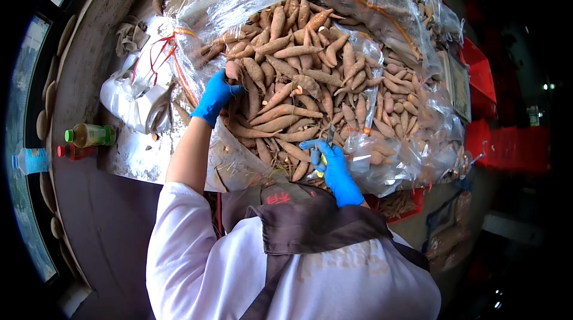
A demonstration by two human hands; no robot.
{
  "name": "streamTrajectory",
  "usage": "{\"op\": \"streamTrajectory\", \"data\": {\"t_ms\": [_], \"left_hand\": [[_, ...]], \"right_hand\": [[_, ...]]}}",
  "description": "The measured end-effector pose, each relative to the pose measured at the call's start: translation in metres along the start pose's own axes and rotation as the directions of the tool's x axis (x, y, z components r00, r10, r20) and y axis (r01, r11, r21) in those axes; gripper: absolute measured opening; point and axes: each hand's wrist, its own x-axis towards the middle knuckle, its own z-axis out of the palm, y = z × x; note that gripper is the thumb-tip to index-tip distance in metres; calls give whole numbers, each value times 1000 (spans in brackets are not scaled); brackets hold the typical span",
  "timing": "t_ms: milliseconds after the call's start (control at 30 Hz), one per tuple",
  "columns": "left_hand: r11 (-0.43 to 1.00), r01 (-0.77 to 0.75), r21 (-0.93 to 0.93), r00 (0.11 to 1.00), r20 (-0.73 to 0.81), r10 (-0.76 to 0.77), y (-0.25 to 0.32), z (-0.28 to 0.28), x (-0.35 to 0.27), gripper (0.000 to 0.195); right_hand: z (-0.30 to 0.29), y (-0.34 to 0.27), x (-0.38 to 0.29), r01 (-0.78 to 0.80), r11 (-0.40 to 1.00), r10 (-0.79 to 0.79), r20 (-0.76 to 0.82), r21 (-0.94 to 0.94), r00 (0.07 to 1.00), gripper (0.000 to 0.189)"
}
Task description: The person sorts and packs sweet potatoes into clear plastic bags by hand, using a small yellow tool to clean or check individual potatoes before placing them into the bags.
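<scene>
A large heap of sweet potatoes (286, 112) spills from clear plastic bags onto the table in front of me. At the heap's left side, my left hand (215, 98), in a blue glove, has its fingers around a pinkish sweet potato (232, 70); only its upper end shows. My right hand (333, 167), gloved in blue too, grips a small knife with a yellow handle (321, 167). The knife's short blade (331, 135) points away from me over the near side of the heap. Part of the handle is hidden by my fingers.
Clear plastic bags (250, 2) with red-yellow edging surround the heap. Rolled white bags (134, 96) lie to the left, near a green-capped bottle (91, 135). More sweet potatoes (398, 105) lie to the right, beside red crates (508, 145). Below the table edge sits a red bin (418, 201).
</scene>
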Motion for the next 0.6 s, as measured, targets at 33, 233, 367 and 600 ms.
{"op": "streamTrajectory", "data": {"t_ms": [33,233,367,600], "left_hand": [[969,121,-216,990,-50,-135,18,-2,-10,41],[374,347,-860,922,387,35,97,7,-53,45],[426,428,-797,876,481,21,144,51,-75,50],[897,26,-442,946,301,121,175,86,-125,54]], "right_hand": [[-1,0,-1,4,999,-6,-43,-33,999,33],[-16,5,-7,47,997,-46,-33,56,998,26],[-18,-9,-9,139,990,-140,38,24,989,25],[-28,-40,-32,646,481,-709,170,-593,685,27]]}}
